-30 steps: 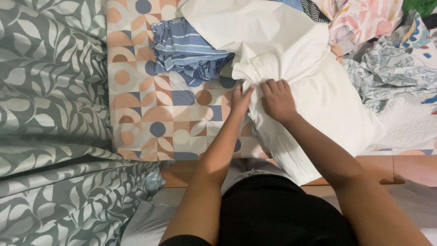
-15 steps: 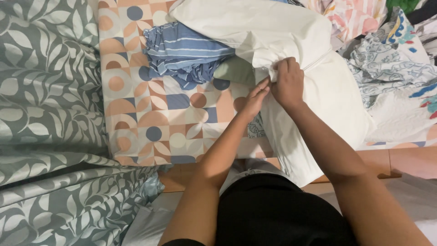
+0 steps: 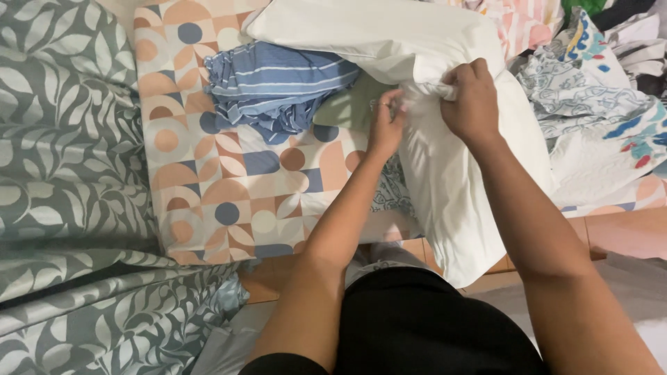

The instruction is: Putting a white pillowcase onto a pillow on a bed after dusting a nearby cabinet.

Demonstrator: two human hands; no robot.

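Here, two hands, left hand [image 3: 386, 125] and right hand [image 3: 474, 97], pinch one white pillow [image 3: 451, 173] with closed fingers.

Bed surface w/ sheet [image 3: 229, 173] in geometric print, peach, navy & cream circles/arcs; grey-green leaf-pattern bedding [image 3: 62, 139] on left, bunched lower down; striped blue cloth [image 3: 271, 87] crumpled on sheet; heap of mixed patterned fabrics [image 3: 597, 90] top right; wooden edge [image 3: 625, 232] at lower right; even, soft indoor light.

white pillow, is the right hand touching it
Touching. The head view shows the right hand with its fingers closed on a bunched fold of the white pillow.
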